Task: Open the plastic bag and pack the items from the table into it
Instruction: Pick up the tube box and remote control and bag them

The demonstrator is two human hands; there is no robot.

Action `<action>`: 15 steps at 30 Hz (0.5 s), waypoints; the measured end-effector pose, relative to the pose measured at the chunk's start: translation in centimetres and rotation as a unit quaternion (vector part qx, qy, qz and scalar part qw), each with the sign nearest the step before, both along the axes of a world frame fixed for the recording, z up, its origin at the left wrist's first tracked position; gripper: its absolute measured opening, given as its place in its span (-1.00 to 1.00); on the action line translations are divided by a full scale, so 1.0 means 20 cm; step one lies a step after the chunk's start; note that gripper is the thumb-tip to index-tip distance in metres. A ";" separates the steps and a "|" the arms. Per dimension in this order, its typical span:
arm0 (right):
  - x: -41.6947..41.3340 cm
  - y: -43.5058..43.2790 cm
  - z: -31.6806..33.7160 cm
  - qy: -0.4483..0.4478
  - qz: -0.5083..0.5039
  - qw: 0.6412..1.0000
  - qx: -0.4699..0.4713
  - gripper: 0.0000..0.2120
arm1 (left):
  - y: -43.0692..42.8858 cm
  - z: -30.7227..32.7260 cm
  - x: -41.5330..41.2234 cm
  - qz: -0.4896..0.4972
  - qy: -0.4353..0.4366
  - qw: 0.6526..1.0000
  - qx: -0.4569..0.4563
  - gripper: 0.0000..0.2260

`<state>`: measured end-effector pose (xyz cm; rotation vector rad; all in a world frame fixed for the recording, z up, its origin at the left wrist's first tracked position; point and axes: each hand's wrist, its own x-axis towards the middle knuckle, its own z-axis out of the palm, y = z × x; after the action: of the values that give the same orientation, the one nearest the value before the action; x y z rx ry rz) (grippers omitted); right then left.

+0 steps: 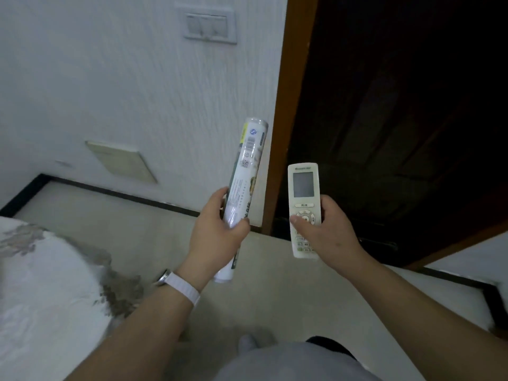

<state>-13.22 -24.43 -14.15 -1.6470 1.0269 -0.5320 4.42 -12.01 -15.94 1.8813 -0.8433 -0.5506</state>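
Observation:
My left hand [217, 232] grips the lower part of a white printed roll [246, 171], a long tube held nearly upright with its top leaning right. A white watch strap sits on that wrist. My right hand [327, 232] holds a white remote control [303, 188] with a grey screen, thumb resting on its round button pad. Both things are held in the air above the floor. No plastic bag and no table appear in the view.
A bed with a white and grey patterned cover [46, 284] fills the lower left. A white wall with a switch plate [210, 24] stands ahead. A dark open doorway with a brown wooden frame [286, 119] is on the right. Pale floor tiles [143, 215] lie below.

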 end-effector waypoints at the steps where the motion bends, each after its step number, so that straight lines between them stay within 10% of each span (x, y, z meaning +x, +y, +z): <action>1: 0.06 -0.03 0.00 -0.001 0.009 1.000 0.002 -0.68 | -0.02 0.00 0.06 0.008 -0.001 1.000 -0.001 -0.42; 15: 1.18 -0.72 -0.15 -0.021 0.191 0.980 0.042 -0.76 | -0.42 0.03 0.82 0.214 -0.021 0.975 0.053 -0.45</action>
<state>10.33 -38.87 -17.17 -1.6959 0.6683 -0.2620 20.78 -20.43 -15.30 2.0992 -0.4168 -0.2908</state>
